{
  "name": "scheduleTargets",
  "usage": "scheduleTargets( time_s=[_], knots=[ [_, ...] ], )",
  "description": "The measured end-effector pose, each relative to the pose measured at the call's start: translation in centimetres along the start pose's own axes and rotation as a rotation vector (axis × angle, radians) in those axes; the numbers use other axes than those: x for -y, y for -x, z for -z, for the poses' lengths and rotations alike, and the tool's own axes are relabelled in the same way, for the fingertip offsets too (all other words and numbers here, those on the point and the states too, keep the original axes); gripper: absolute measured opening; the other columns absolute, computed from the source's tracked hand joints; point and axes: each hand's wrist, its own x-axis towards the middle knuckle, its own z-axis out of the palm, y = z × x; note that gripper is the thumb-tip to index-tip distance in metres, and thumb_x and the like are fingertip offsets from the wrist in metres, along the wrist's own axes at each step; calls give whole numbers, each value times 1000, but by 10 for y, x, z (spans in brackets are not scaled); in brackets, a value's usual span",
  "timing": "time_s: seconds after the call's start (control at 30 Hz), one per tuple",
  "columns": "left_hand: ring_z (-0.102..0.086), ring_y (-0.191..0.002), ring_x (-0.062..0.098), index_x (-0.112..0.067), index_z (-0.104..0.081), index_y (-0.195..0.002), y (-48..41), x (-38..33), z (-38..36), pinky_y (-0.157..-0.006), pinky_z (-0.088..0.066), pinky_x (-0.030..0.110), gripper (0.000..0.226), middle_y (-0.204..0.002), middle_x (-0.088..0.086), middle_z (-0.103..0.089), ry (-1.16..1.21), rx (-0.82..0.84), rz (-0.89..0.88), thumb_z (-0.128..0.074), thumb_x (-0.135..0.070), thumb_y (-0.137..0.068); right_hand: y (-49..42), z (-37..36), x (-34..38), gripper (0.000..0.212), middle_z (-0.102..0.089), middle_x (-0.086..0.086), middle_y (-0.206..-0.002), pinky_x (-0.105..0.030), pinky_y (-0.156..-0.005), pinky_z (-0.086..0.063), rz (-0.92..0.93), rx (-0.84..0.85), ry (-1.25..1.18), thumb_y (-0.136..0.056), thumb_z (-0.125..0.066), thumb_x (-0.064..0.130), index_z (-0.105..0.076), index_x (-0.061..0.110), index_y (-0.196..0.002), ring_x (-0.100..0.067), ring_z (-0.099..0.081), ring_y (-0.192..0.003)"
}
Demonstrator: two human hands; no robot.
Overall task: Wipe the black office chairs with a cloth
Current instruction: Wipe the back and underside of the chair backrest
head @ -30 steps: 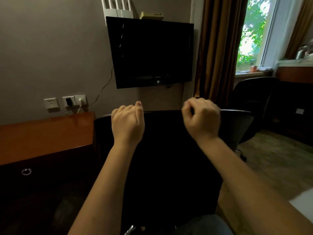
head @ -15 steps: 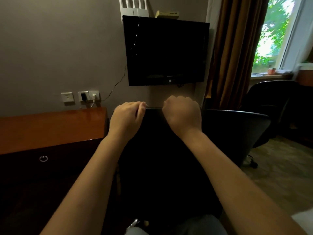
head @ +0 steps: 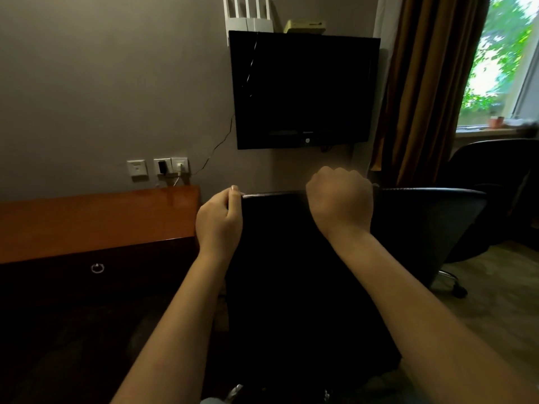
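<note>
Head cam: left hand pinches the top-left corner of the dark cloth. Right hand is fisted on its top edge, so the cloth hangs flat between the 2 hands. Black office chair backrest is just behind the cloth. 2nd black chair sits far right by the window. Wooden worktop on the left.

desk close left of chair, second chair right, floor open between

This looks to me like a hotel room or small office, though the light is dim. A wall-mounted television carries a router. Sockets sit lower left of it, a curtain and window are to its right, and black office chairs stand below.
</note>
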Motion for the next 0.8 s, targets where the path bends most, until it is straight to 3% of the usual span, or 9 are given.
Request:
scheduleTargets(
  time_s=[0.2, 0.27, 0.33, 0.47, 0.6, 0.67, 0.8],
  knots=[
    [-62, -78, 0, -22, -69, -88, 10, -1, 3, -68, -47, 23, 58, -79, -13, -65, 130, 29, 19, -17, -45, -99, 6, -20, 41, 33, -58, -9, -62, -34, -61, -39, 82, -11, 82, -90, -42, 27, -60, 11, -69, -31, -54, -60],
    [-63, -85, 2, -22, -65, -101, 10, 1, 7, -77, -51, 30, 58, -87, -13, -65, 209, 36, 60, -14, -50, -98, 9, -27, 56, 31, -58, -9, -63, -34, -61, -38, 96, -6, 110, -89, -42, 28, -60, 11, -69, -31, -54, -61],
    [-64, -83, 7, -19, -57, -117, 8, 2, 10, -76, -52, 37, 60, -88, -5, -65, 289, 33, 99, -14, -54, -95, 11, -35, 74, 30, -59, -9, -65, -34, -62, -39, 123, 12, 123, -89, -43, 29, -61, 12, -71, -31, -54, -62],
    [-54, -74, -19, -13, -48, -128, 12, -4, 12, -68, -44, 18, 61, -88, -17, -56, 287, 15, 85, -15, -51, -93, 19, -46, 103, 32, -61, -9, -70, -38, -66, -43, 184, 56, 116, -92, -41, 28, -64, 12, -77, -28, -55, -66],
    [-57, -73, -10, -12, -52, -122, 13, -5, 12, -66, -45, 21, 61, -85, -13, -59, 284, 24, 84, -16, -53, -92, 20, -41, 96, 33, -62, -8, -75, -39, -67, -45, 250, 80, 81, -94, -40, 31, -66, 12, -85, -28, -57, -69],
    [-58, -70, -4, -13, -56, -110, 12, -4, 10, -60, -42, 18, 54, -78, -10, -60, 240, 39, 49, -19, -50, -94, 19, -35, 84, 32, -62, -8, -77, -39, -66, -43, 318, 97, 53, -93, -43, 36, -66, 13, -87, -27, -57, -70],
    [-54, -59, 16, -12, -55, -84, 13, -7, -6, -52, -37, 33, 38, -65, -3, -56, 13, 1, -64, -29, -38, -96, 17, -18, 50, 30, -62, -5, -81, -38, -69, -42, 350, 95, 1, -93, -48, 39, -67, 15, -94, -26, -57, -72]
  ],
)
